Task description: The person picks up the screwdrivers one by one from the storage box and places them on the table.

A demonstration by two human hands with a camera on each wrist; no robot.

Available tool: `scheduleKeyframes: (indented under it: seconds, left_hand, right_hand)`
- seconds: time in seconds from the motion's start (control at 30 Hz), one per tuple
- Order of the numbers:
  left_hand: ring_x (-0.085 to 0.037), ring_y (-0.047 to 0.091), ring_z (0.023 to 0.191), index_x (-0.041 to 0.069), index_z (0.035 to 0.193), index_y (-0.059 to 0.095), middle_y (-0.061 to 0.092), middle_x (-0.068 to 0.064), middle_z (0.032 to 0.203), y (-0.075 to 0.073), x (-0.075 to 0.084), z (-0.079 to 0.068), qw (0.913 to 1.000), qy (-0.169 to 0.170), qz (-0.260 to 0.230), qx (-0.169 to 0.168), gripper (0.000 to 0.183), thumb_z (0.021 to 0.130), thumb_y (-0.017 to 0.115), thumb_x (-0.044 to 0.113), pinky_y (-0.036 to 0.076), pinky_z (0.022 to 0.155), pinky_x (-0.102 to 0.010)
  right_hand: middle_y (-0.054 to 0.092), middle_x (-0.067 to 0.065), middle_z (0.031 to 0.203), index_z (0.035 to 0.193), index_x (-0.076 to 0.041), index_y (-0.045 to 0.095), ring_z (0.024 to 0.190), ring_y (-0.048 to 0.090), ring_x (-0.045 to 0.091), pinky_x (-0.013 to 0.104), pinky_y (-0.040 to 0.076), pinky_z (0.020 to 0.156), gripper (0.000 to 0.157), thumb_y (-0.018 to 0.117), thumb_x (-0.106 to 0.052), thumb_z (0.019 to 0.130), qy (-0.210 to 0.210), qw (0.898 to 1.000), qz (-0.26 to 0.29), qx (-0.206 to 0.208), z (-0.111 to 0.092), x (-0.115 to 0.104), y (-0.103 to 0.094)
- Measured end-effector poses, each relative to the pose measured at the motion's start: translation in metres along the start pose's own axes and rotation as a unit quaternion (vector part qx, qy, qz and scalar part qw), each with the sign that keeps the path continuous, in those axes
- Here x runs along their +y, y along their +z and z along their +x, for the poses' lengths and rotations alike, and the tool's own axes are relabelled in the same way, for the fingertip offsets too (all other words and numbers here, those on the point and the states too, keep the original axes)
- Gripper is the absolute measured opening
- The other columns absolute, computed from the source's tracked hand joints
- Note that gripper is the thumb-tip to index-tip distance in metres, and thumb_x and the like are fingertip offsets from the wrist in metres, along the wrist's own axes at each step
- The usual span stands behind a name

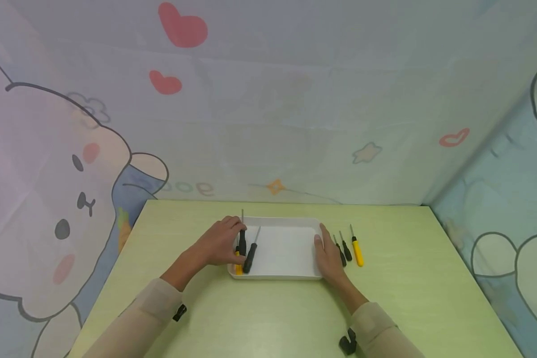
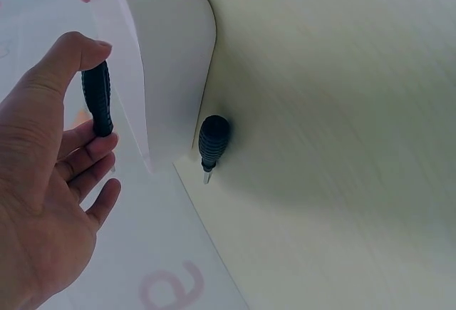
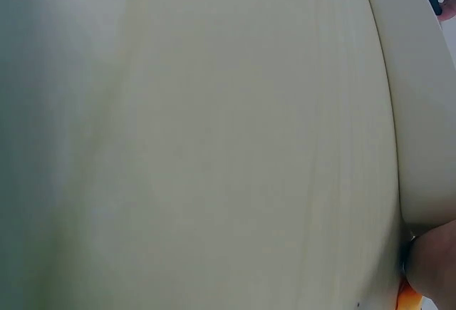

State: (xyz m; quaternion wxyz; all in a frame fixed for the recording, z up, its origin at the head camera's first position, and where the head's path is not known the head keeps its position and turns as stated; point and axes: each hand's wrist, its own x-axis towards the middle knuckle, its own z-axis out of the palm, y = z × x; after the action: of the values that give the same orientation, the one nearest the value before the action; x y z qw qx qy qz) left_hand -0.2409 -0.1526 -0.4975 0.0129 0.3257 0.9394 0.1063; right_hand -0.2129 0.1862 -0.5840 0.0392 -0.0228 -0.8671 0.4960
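A white tray (image 1: 286, 251) lies on the table. My left hand (image 1: 221, 243) is over its left end, pinching a black-handled screwdriver (image 2: 98, 100) between thumb and fingertips; the shaft points away from me. Beside it in the tray lie another black-handled screwdriver (image 1: 250, 258) and a yellow-handled one (image 1: 238, 263), partly covered by the hand. My right hand (image 1: 328, 256) holds the tray's right wall, thumb inside and fingers outside. In the left wrist view, one more black-handled screwdriver (image 2: 214, 137) lies on the table just outside the tray wall; the head view does not show it clearly.
Right of the tray, past my right hand, lie two small black-handled screwdrivers (image 1: 346, 252) and a yellow-handled screwdriver (image 1: 358, 253). A pale green table (image 1: 268, 318) bears everything. Behind it hangs a printed cloth (image 1: 286, 114) with hearts and cartoon figures.
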Motion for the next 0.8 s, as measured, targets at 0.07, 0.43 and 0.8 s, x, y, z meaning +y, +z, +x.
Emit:
scheduleKeyframes:
  seconds: [0.07, 0.43, 0.8]
  left_hand:
    - [-0.032, 0.052, 0.129, 0.0, 0.138, 0.061, 0.056, -0.012, 0.135, 0.0, -0.001, -0.001, 1.0, 0.0, 0.001, 0.003, 0.079, 0.081, 0.089, 0.047, 0.049, 0.104, -0.05]
    - [-0.032, 0.052, 0.128, 0.001, 0.136, 0.062, 0.057, -0.014, 0.135, -0.001, -0.012, -0.005, 0.9998, -0.009, 0.013, 0.014, 0.071, 0.079, 0.077, 0.04, 0.05, 0.101, -0.05]
    - [-0.035, 0.051, 0.13, -0.002, 0.139, 0.06, 0.056, -0.016, 0.137, -0.009, -0.019, -0.011, 0.9997, -0.02, 0.008, 0.015, 0.076, 0.082, 0.085, 0.041, 0.048, 0.107, -0.052]
  right_hand:
    - [0.028, 0.015, 0.173, 0.17, -0.01, 0.022, 0.158, 0.027, 0.038, 0.056, 0.02, 0.127, 0.061, 0.034, -0.038, 0.117, 0.001, 1.0, 0.0, -0.001, 0.0, 0.0, 0.0]
    - [0.03, 0.017, 0.172, 0.169, -0.009, 0.024, 0.157, 0.029, 0.04, 0.057, 0.022, 0.127, 0.061, 0.034, -0.038, 0.117, -0.004, 1.0, -0.011, 0.003, 0.001, 0.002, 0.0]
    - [0.029, 0.018, 0.172, 0.169, -0.008, 0.024, 0.156, 0.028, 0.042, 0.059, 0.022, 0.126, 0.061, 0.033, -0.037, 0.117, -0.005, 1.0, -0.012, 0.005, 0.0, 0.001, 0.0]
